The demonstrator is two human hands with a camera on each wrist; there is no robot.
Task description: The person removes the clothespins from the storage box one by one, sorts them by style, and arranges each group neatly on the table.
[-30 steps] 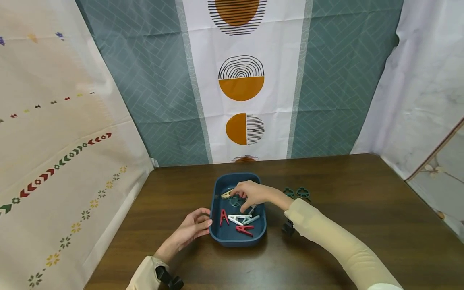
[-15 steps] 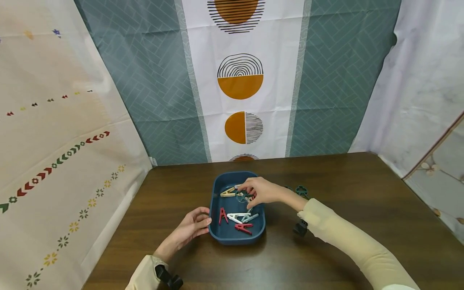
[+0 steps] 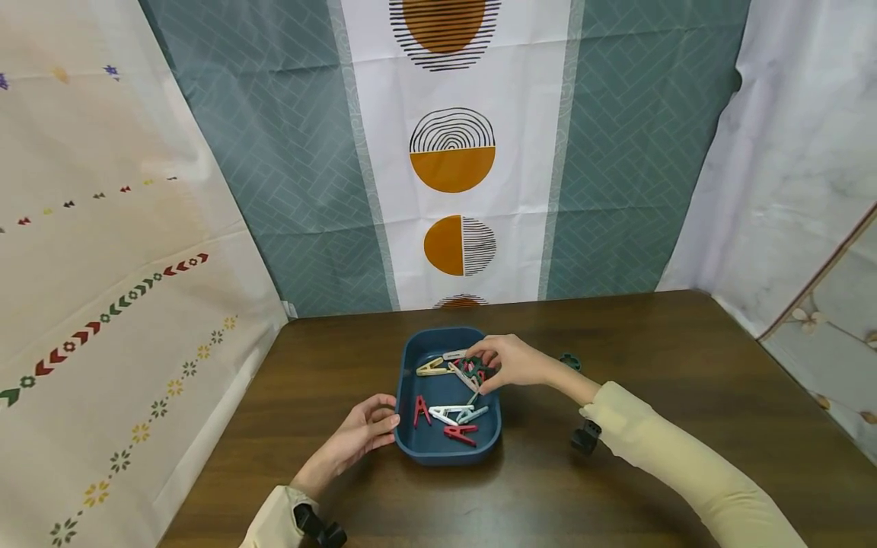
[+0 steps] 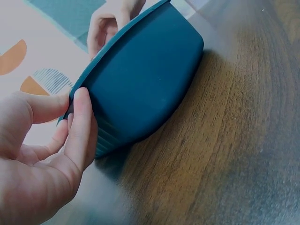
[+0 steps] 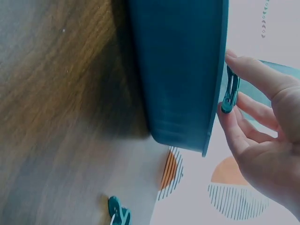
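Observation:
A blue plastic tray (image 3: 448, 460) stands on the table. My left hand (image 3: 363, 428) pinches its left wall near the rim, as the left wrist view shows. Over the tray's far right part, my right hand (image 3: 515, 361) pinches a dark green clip (image 5: 230, 91) between thumb and fingers. Inside the tray lie red clothespins (image 3: 460, 434), a white clothespin (image 3: 448, 412), a pale green one (image 3: 472, 415) and a cream one (image 3: 432, 368). More clips beneath the right hand are partly hidden.
The brown wooden table (image 3: 548, 487) stretches around the tray. Behind the right wrist lies another dark green clip (image 3: 570, 361) on the table. Patterned cloths (image 3: 610, 152) hang at the back and sides.
My right hand has moved right across the tray with the dark green clip, uncovering more clips at the far end. The left hand stays at the tray's left wall.

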